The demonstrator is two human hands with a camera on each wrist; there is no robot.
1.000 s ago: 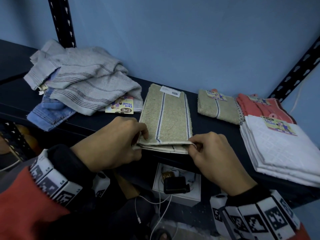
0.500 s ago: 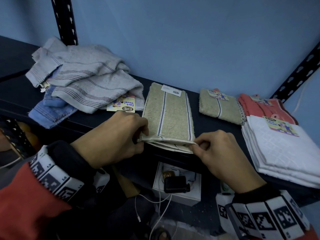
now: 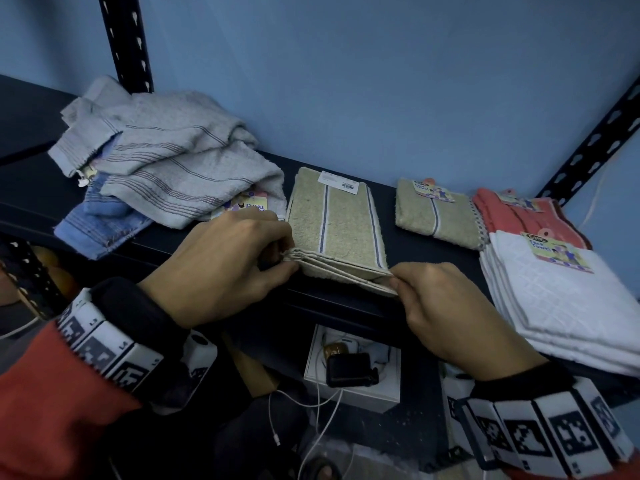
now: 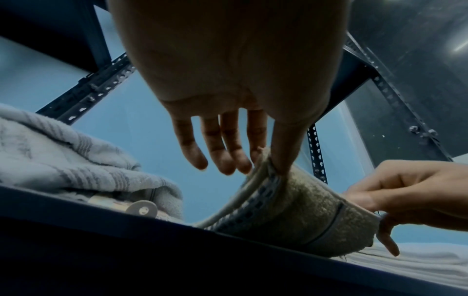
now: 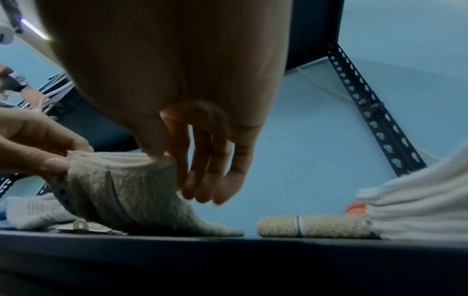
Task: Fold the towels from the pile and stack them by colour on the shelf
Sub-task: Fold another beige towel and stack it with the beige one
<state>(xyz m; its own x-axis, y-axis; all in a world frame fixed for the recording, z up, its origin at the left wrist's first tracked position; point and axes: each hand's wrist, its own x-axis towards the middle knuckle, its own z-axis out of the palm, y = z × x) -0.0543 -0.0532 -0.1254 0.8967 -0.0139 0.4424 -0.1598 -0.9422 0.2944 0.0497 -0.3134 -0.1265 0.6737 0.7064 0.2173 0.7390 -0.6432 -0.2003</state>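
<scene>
A beige towel (image 3: 337, 220) with blue stripes lies folded lengthwise on the dark shelf (image 3: 426, 258), its near end lifted off the board. My left hand (image 3: 221, 271) pinches the near left corner and my right hand (image 3: 446, 313) pinches the near right corner. The left wrist view shows thumb and forefinger of my left hand (image 4: 268, 160) on the raised towel (image 4: 301, 212) edge. In the right wrist view my right hand (image 5: 172, 160) pinches the towel (image 5: 121, 192) corner. An unfolded pile of grey towels (image 3: 173, 161) over a blue towel (image 3: 100, 220) lies at the left.
A folded beige towel (image 3: 436, 216) lies right of centre, then coral towels (image 3: 519, 220) and a white stack (image 3: 568, 299) at the right. Black slotted uprights (image 3: 124, 39) stand at both back corners. Below the shelf sits a white box (image 3: 353, 372) with cables.
Both hands have raised the towel's near end a little and drawn it toward the front edge; the grips are unchanged. The view has shifted slightly.
</scene>
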